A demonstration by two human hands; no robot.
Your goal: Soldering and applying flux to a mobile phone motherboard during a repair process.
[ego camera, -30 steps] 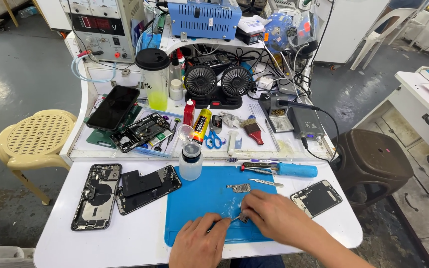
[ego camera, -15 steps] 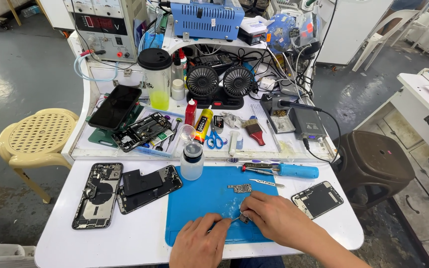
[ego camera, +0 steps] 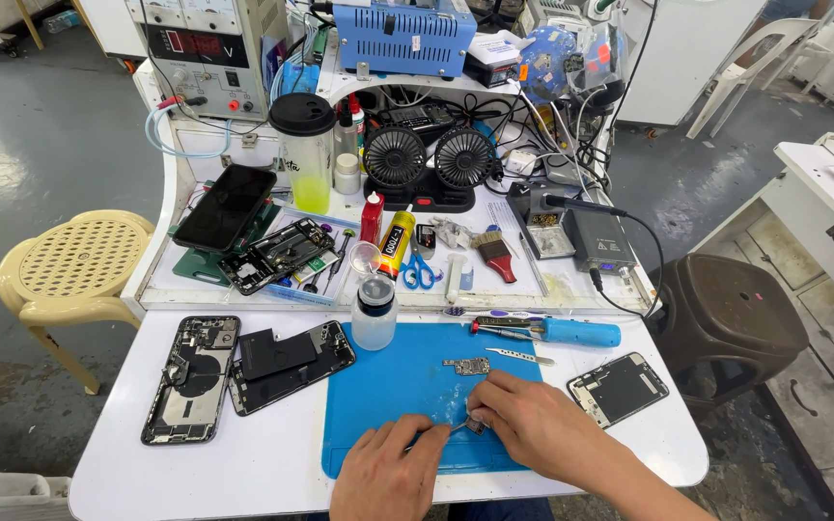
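My left hand [ego camera: 390, 473] rests on the front of the blue work mat [ego camera: 388, 386] and grips a thin metal tool [ego camera: 457, 425] whose tip points right. My right hand [ego camera: 523, 425] lies on the mat beside it, fingers pinching a small dark part [ego camera: 476, 423] at the tool's tip. A small circuit board [ego camera: 466, 366] lies on the mat just beyond my right hand. Silver tweezers [ego camera: 518, 356] and a blue-handled tool [ego camera: 552, 332] lie at the mat's far right edge.
Two opened phone bodies [ego camera: 190, 376] [ego camera: 291, 359] lie left of the mat, a phone screen [ego camera: 618, 387] right of it. A clear liquid bottle [ego camera: 375, 311] stands at the mat's far edge. The raised shelf holds twin fans [ego camera: 429, 159], a tumbler [ego camera: 304, 150], tools. Stools flank the table.
Both hands stay at the front of the mat; the right hand has shifted very slightly around the small part. The camera view moved a little.
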